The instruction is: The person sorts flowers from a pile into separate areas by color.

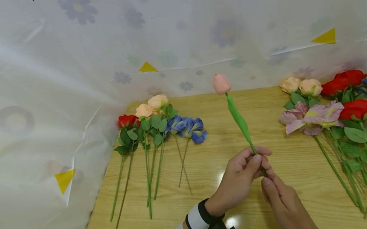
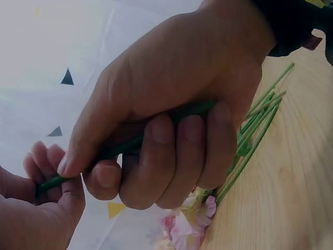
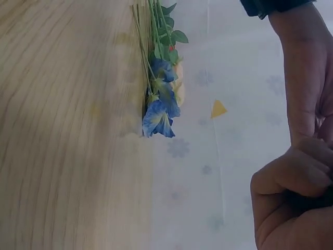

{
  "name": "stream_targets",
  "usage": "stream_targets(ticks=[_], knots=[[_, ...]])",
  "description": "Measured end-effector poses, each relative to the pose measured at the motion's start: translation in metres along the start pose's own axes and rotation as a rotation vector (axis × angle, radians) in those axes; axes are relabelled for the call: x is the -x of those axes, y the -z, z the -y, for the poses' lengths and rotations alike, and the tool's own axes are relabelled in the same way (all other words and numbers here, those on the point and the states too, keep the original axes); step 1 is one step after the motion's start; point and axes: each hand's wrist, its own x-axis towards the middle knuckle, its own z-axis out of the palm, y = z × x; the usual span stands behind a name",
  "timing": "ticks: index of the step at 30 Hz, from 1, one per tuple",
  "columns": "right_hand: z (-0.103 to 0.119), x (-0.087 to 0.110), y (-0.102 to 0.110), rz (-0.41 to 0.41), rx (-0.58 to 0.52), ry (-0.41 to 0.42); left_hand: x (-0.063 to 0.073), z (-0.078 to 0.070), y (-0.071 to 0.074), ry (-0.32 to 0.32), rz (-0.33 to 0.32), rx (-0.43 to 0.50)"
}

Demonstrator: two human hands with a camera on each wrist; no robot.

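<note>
Working at a smooth, light brown wooden table (image 1: 266, 127), with a cloudy white plastic sheet (image 1: 173, 25) hanging behind, dotted with faded flowers and yellow triangles (image 1: 327, 37). Holding up one pink tulip (image 1: 238, 119) with a long green leaf and a thin green stem over the middle of the table, and tipping its top a little to the left. Pinching the stem between the thumb and bent fingers of the left hand (image 1: 235, 180). Gripping its low end with the curled fingers of the right hand (image 1: 287, 203), just below. Wearing a black band (image 1: 204, 212) on the left wrist. Having leafy red roses (image 1: 127, 121), round peach roses (image 1: 158, 101) and ruffled blue flowers (image 1: 190, 127) lying on the left. Having a bigger heap lying on the right, mixing big red roses (image 1: 357, 109) with frilly pale purple flowers (image 1: 327, 113).
</note>
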Motion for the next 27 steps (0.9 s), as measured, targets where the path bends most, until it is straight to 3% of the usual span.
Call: stream_targets(ticks=[2,6,13,19,21,24,27], knots=[[0.001,-0.001,0.002,0.002,0.032,-0.011,0.0,0.0,0.001,-0.009,-0.007,-0.022],[0.0,-0.003,0.019,-0.012,0.159,-0.15,0.0,0.0,0.009,-0.029,-0.047,-0.091],[-0.027,-0.001,0.087,-0.072,0.42,-0.515,0.004,0.002,0.033,-0.006,-0.195,-0.153],[-0.054,0.01,0.141,-0.176,0.577,-0.689,0.007,0.008,0.055,0.084,-0.308,-0.125],[-0.062,0.016,0.152,-0.196,0.596,-0.784,0.008,0.011,0.062,0.122,-0.329,-0.122],[-0.07,0.026,0.161,-0.188,0.592,-0.997,0.011,0.016,0.07,0.169,-0.343,-0.152],[-0.075,0.035,0.168,-0.186,0.542,-1.106,0.013,0.021,0.076,0.197,-0.352,-0.222]])
